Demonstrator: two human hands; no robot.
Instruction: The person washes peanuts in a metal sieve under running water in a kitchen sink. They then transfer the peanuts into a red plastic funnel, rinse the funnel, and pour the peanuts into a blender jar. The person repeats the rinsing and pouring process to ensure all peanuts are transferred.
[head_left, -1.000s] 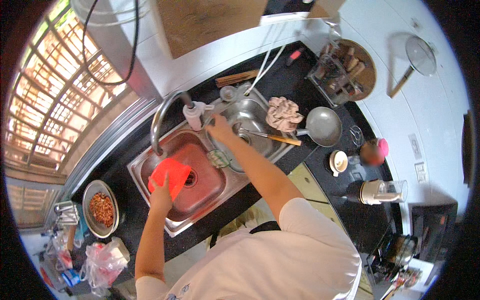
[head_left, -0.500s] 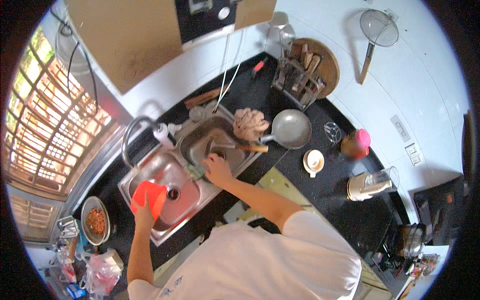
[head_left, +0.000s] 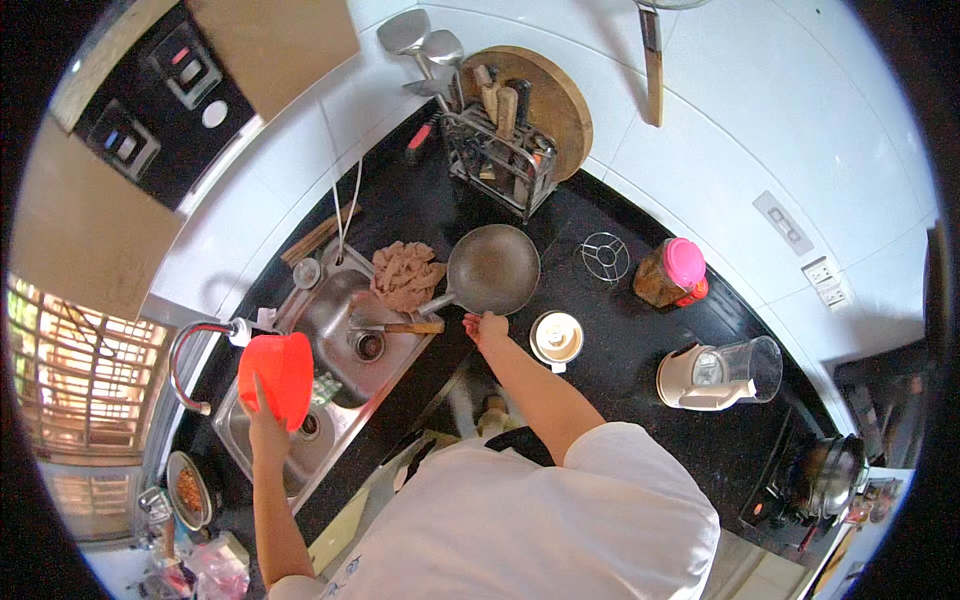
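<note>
Red bowl (head_left: 285,375) hangs over the double sink (head_left: 325,318) in the head view, gripped along its side by the left hand (head_left: 266,422). The right hand (head_left: 489,329), its fingers loosely parted and seemingly holding nothing, is just beside the grey pan (head_left: 495,268) on the dark surface (head_left: 620,345); whether they touch cannot be told.

From my head, the left fisheye camera looks steeply down over my white shirt (head_left: 540,515) onto the black bench (head_left: 615,455), fairly near my fingers (head_left: 471,326); its wide circle reaches from the barred window (head_left: 75,385) at left to the white tiled wall (head_left: 735,120) at right.
</note>
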